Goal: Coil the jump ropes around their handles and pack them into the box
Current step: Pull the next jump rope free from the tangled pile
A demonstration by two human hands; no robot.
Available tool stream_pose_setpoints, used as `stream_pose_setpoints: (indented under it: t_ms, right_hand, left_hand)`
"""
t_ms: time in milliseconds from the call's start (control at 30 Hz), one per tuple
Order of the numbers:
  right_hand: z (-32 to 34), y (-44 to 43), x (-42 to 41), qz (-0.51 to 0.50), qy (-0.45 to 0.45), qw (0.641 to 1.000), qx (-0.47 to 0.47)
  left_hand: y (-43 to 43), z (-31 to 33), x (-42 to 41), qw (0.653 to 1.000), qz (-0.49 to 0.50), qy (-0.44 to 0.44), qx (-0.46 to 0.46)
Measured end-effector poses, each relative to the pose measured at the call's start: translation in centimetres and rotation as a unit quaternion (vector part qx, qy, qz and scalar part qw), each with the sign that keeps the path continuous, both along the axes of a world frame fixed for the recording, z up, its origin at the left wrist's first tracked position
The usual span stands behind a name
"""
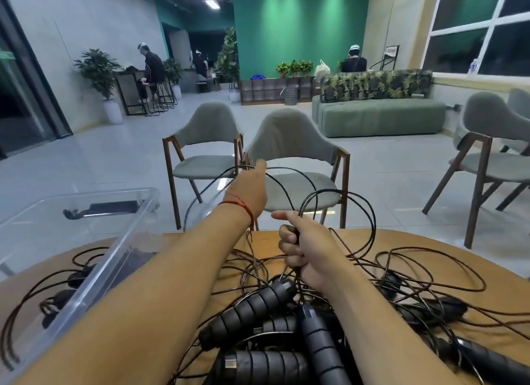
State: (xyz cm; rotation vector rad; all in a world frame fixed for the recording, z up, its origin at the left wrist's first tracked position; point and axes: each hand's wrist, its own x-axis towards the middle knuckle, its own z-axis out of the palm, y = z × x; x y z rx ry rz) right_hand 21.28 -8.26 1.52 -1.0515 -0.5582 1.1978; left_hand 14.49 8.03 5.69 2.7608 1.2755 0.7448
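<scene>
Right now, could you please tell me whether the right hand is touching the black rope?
Touching. The head view shows the right hand with its fingers curled round a bundle of black rope loops, held above the table.

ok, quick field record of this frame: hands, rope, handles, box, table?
left hand: stretched forward, fingers hidden, grip unclear
right hand: fist round gathered rope strands, thumb out
handles: black, ribbed, piled loose nearest the camera
box: clear plastic, at left, dark shapes showing through its wall
table: wooden, curved far edge
</scene>
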Motion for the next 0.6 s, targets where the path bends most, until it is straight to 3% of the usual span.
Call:
stream_pose_setpoints:
  t_ms: [233, 333, 600]
  right_hand:
    - [-0.1, 0.1, 0.1, -0.002, -0.008, 1.0, -0.005]
    - [0.0, 0.0, 0.2, -0.009, -0.003, 1.0, -0.004]
    - [-0.9, 0.5, 0.8, -0.028, 0.021, 0.999, -0.013]
  left_hand:
    - [-1.1, -3.6, -0.8, 0.975, -0.038, -0.037, -0.216]
    - [-2.5, -4.5, -2.1, 0.948, -0.012, -0.104, -0.301]
    - [-6.2, -3.3, -7.3, 0.987, 0.047, 0.021, -0.15]
